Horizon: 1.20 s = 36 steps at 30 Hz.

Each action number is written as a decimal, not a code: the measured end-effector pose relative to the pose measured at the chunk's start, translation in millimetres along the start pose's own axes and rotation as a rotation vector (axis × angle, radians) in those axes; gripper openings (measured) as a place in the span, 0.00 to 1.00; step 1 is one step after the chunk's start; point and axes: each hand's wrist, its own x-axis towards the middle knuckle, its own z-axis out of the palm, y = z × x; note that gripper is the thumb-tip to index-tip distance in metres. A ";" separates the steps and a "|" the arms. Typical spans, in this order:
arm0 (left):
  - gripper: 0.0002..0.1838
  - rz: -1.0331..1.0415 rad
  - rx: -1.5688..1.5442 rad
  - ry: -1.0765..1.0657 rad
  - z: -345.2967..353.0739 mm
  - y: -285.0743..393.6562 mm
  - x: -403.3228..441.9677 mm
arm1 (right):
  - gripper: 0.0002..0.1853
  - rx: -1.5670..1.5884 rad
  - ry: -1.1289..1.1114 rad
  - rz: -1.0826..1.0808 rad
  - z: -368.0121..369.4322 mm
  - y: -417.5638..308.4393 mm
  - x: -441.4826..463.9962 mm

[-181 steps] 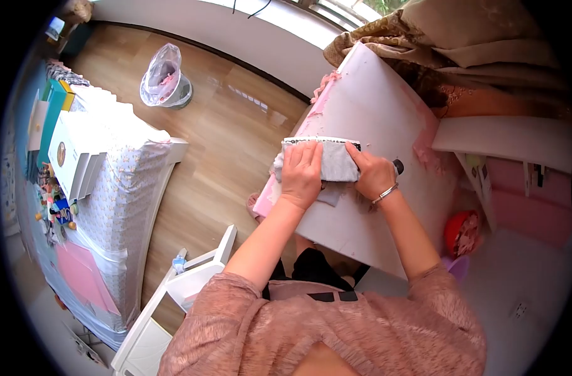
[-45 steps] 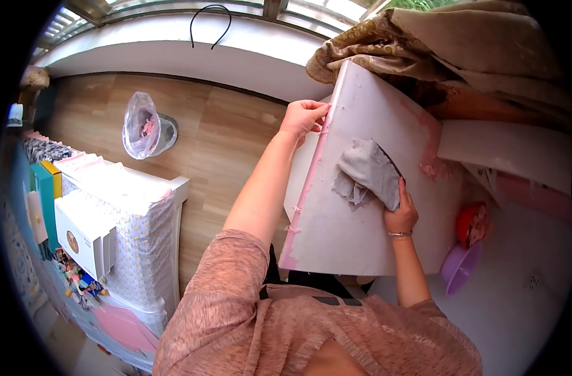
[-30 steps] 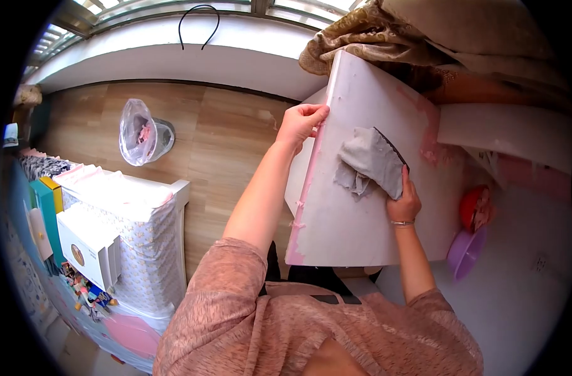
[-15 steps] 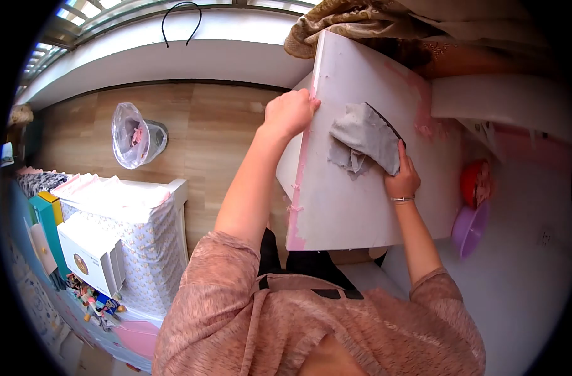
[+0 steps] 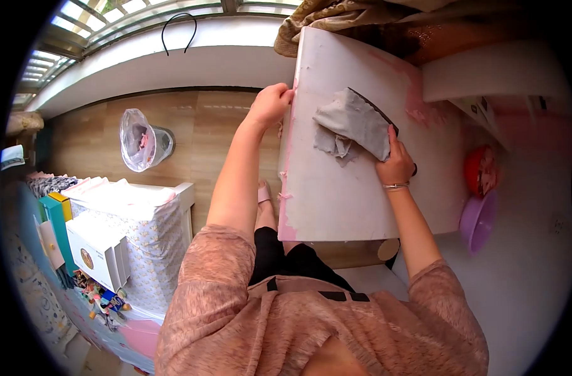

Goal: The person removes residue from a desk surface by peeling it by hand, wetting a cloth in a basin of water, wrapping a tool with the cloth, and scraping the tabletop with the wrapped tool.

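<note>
A large white panel (image 5: 336, 200) with pink remnants along its left edge and upper right lies before me. My left hand (image 5: 273, 103) is closed at the panel's left edge; what its fingers pinch, if anything, is too small to make out. A thin pink shred hangs just below it. On the panel, my right hand (image 5: 396, 164) grips a dark-edged tool wrapped in a grey cloth (image 5: 355, 122), whose loose folds spread to the left. A bracelet circles my right wrist.
A lined bin (image 5: 164, 143) with pink scraps stands on the wooden floor. Left is a covered table (image 5: 149, 250) with white boxes (image 5: 98, 254). At right are a red bowl (image 5: 474, 172) and a purple basin (image 5: 478, 220). A black headband (image 5: 167, 34) lies on the sill; a curtain hangs above.
Earlier both hands pressed the grey cloth flat on the panel. Since then my left hand has moved to the panel's edge, and the thick pink strip at its upper left is gone.
</note>
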 end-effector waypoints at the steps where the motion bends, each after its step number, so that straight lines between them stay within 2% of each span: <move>1: 0.13 -0.044 -0.079 0.065 2.5 -3.1 -5.9 | 0.37 0.003 0.004 0.005 -0.1 0.7 -0.1; 4: 0.10 -0.132 -0.193 0.137 15.5 -25.7 -19.7 | 0.37 -0.032 -0.045 0.051 -1.4 -1.0 -1.7; 6: 0.07 -0.139 -0.489 0.221 21.9 -23.4 -37.0 | 0.38 -0.031 0.008 0.034 -0.5 -1.1 -1.4; 7: 0.05 -0.118 -0.511 0.237 23.1 -20.2 -39.5 | 0.38 -0.026 0.011 0.037 -1.0 -1.5 -2.1; 10: 0.07 -0.125 -0.615 0.318 20.2 1.5 -32.5 | 0.36 -0.051 -0.031 0.056 -1.1 -2.6 -2.2; 11: 0.11 -0.176 -0.538 0.291 15.5 9.5 -27.7 | 0.36 -0.042 -0.018 0.045 -0.4 -1.6 -2.2; 12: 0.11 -0.174 -0.538 0.293 13.9 14.0 -21.2 | 0.36 -0.035 -0.008 0.034 0.1 -0.9 -1.9; 14: 0.15 -0.055 0.012 0.284 12.9 18.6 -8.2 | 0.36 -0.032 -0.007 0.034 -0.5 -1.4 -1.5; 16: 0.16 0.021 -0.022 0.277 9.8 13.3 -0.7 | 0.37 -0.030 -0.011 0.034 0.1 -0.4 -2.4; 18: 0.13 0.172 0.142 0.207 5.9 9.8 5.6 | 0.39 -0.036 -0.036 0.054 0.8 0.9 -3.1; 20: 0.12 0.215 0.109 0.201 9.4 1.2 9.5 | 0.38 -0.029 -0.036 0.052 -1.1 -0.6 -2.6; 23: 0.12 0.228 0.087 0.320 20.7 -6.8 11.6 | 0.37 -0.016 -0.029 0.047 -0.6 -1.4 -1.4; 25: 0.11 0.143 0.008 0.477 29.0 -15.4 9.9 | 0.38 -0.012 -0.023 0.040 -0.3 -0.8 -1.4; 26: 0.11 0.143 0.007 0.479 31.7 -21.1 6.9 | 0.38 -0.012 -0.023 0.036 0.2 -0.5 -1.9; 28: 0.10 -0.031 -0.226 0.476 34.0 -29.9 2.3 | 0.38 -0.012 -0.019 0.030 -0.6 0.0 -0.2; 30: 0.09 0.012 -0.336 0.455 35.3 -27.5 5.1 | 0.38 0.000 -0.059 0.048 -2.6 -1.1 -0.7; 32: 0.10 0.135 -0.243 0.395 23.9 -5.6 4.5 | 0.38 -0.008 -0.074 0.051 -1.1 1.4 -1.7; 33: 0.10 0.078 -0.099 0.331 15.6 4.0 3.4 | 0.38 -0.016 -0.084 0.052 -0.8 1.7 -1.2; 34: 0.10 0.077 -0.102 0.329 10.6 8.1 3.4 | 0.38 -0.018 -0.086 0.052 -0.8 0.2 -1.0; 36: 0.10 0.206 0.179 0.255 2.9 12.9 3.4 | 0.38 0.005 -0.066 0.085 -1.3 -3.2 -1.2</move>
